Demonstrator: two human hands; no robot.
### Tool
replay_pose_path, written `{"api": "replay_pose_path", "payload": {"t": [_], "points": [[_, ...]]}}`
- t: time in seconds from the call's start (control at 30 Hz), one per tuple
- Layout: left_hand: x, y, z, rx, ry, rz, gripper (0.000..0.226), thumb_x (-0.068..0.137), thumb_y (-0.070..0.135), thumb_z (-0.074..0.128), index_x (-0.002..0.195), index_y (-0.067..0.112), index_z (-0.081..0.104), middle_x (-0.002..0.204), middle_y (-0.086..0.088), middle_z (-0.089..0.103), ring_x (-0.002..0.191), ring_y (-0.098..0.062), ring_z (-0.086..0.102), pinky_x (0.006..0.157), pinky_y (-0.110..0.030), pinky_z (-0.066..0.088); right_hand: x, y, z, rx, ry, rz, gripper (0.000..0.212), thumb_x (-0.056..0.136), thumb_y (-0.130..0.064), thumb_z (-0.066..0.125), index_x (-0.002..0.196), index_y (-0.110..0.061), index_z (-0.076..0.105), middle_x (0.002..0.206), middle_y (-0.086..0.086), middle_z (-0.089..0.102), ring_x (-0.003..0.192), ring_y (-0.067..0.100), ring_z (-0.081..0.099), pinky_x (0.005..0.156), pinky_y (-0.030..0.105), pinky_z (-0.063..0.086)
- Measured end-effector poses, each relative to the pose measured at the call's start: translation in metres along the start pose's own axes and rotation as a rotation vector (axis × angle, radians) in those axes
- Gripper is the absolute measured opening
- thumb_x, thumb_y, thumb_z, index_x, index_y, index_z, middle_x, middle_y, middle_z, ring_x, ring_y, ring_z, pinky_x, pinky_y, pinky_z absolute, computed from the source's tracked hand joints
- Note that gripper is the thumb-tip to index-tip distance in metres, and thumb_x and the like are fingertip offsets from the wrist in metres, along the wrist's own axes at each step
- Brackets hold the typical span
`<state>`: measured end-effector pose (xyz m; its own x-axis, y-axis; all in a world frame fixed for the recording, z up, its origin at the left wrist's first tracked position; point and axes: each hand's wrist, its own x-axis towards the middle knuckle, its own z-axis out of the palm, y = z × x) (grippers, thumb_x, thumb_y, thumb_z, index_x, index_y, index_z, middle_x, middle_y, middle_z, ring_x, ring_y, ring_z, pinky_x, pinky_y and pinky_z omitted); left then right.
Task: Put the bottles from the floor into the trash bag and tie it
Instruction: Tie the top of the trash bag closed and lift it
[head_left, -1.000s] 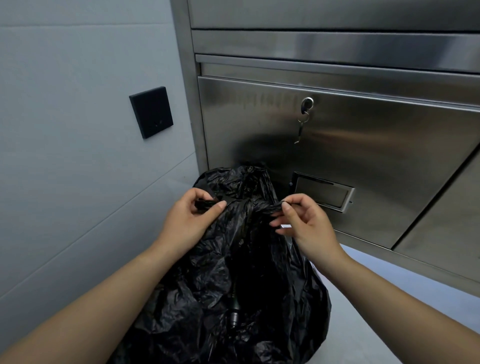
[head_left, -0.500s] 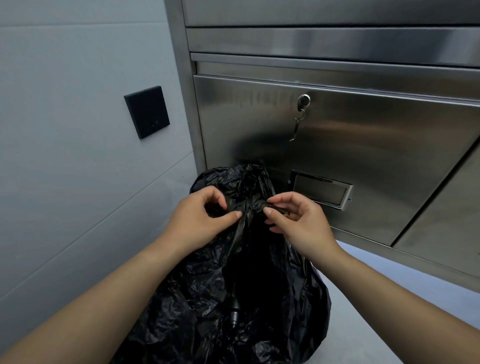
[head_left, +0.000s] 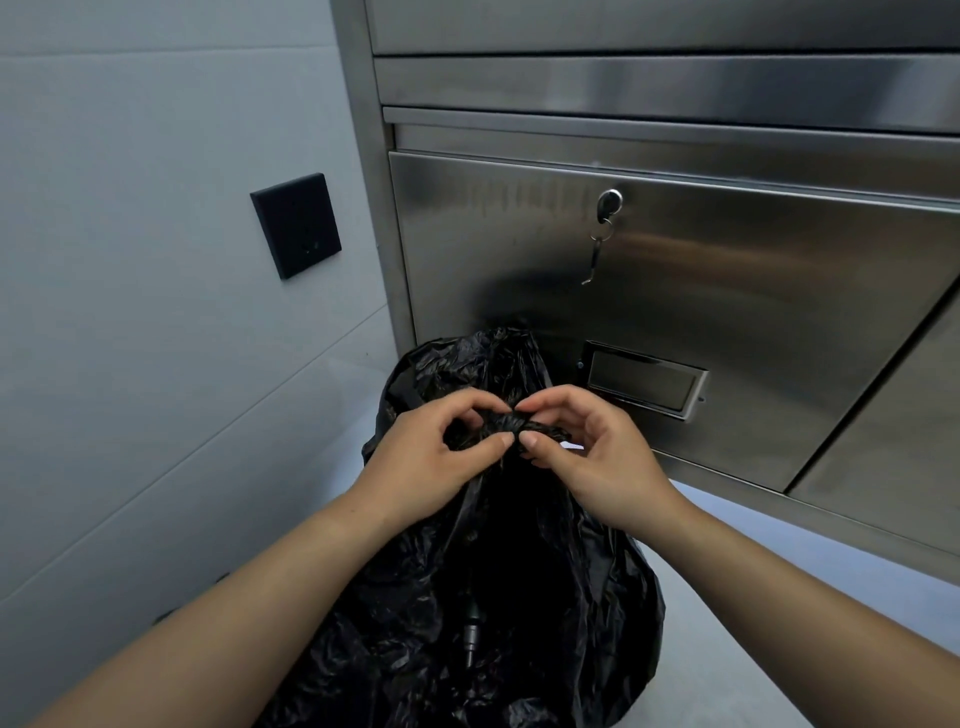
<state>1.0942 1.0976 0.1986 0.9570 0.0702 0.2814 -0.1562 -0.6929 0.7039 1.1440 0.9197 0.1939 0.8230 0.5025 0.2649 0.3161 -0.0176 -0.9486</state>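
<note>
A black trash bag (head_left: 519, 597) stands on the floor in front of me, bulging and crinkled. Its two top ends are twisted together into a small bunch (head_left: 511, 423) between my hands. My left hand (head_left: 436, 462) pinches the left side of that bunch with thumb and fingers. My right hand (head_left: 592, 457) pinches the right side, fingertips almost touching the left thumb. No bottle shows on the floor; a dark cap-like shape (head_left: 471, 631) sits low against the bag's front.
A stainless steel cabinet (head_left: 727, 312) stands right behind the bag, with a key (head_left: 597, 249) hanging from its lock and a label holder (head_left: 644, 379). A grey tiled wall with a black switch plate (head_left: 296, 226) is on the left. Pale floor (head_left: 727, 623) lies to the right.
My hands have come together from apart, bringing the bag's two top ends to the middle and bunching them into a twist between my fingertips.
</note>
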Motion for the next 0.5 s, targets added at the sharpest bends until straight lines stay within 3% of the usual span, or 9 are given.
{"api": "replay_pose_path", "payload": {"t": [0.1, 0.3, 0.4, 0.47, 0.5], "points": [[0.000, 0.001, 0.001, 0.079, 0.039, 0.006, 0.016, 0.069, 0.053, 0.054, 0.082, 0.043, 0.056, 0.076, 0.015, 0.062, 0.051, 0.003, 0.050, 0.051, -0.010, 0.036, -0.001, 0.001, 0.001, -0.024, -0.005, -0.005, 0.027, 0.082, -0.007, 0.067, 0.090, -0.033, 0.065, 0.079, 0.000, 0.068, 0.077, 0.016, 0.069, 0.074, 0.031, 0.057], [0.009, -0.006, -0.001, -0.026, 0.069, -0.104, 0.003, 0.073, 0.037, 0.059, 0.072, 0.035, 0.057, 0.074, 0.019, 0.064, 0.039, -0.004, 0.039, 0.046, -0.013, 0.033, 0.007, 0.003, -0.003, -0.001, 0.065, 0.076, 0.026, 0.083, 0.001, 0.064, 0.081, -0.025, 0.060, 0.063, -0.011, 0.062, 0.061, 0.011, 0.063, 0.061, 0.021, 0.051], [0.008, -0.013, 0.000, -0.094, 0.063, -0.143, 0.007, 0.075, 0.034, 0.063, 0.071, 0.038, 0.059, 0.074, 0.028, 0.063, 0.046, -0.007, 0.043, 0.049, -0.016, 0.034, 0.005, 0.005, -0.002, -0.004, 0.021, 0.137, 0.017, 0.086, -0.005, 0.062, 0.084, -0.021, 0.060, 0.076, -0.006, 0.066, 0.059, 0.009, 0.063, 0.059, 0.020, 0.051], [0.006, -0.018, -0.001, -0.148, 0.070, -0.189, 0.009, 0.076, 0.033, 0.066, 0.071, 0.039, 0.061, 0.075, 0.028, 0.065, 0.065, -0.027, 0.057, 0.064, -0.029, 0.045, 0.003, 0.006, 0.000, -0.096, 0.006, 0.133, 0.008, 0.083, -0.020, 0.068, 0.083, -0.027, 0.063, 0.073, 0.000, 0.067, 0.060, 0.015, 0.064, 0.060, 0.027, 0.054], [0.005, -0.019, -0.001, -0.172, 0.072, -0.204, 0.007, 0.076, 0.034, 0.067, 0.072, 0.039, 0.063, 0.076, 0.027, 0.066, 0.074, -0.029, 0.061, 0.072, -0.035, 0.049, 0.001, 0.006, 0.002, -0.138, 0.009, 0.126, 0.008, 0.079, -0.029, 0.071, 0.082, -0.029, 0.064, 0.071, 0.002, 0.068, 0.060, 0.017, 0.064, 0.060, 0.030, 0.054]]}}
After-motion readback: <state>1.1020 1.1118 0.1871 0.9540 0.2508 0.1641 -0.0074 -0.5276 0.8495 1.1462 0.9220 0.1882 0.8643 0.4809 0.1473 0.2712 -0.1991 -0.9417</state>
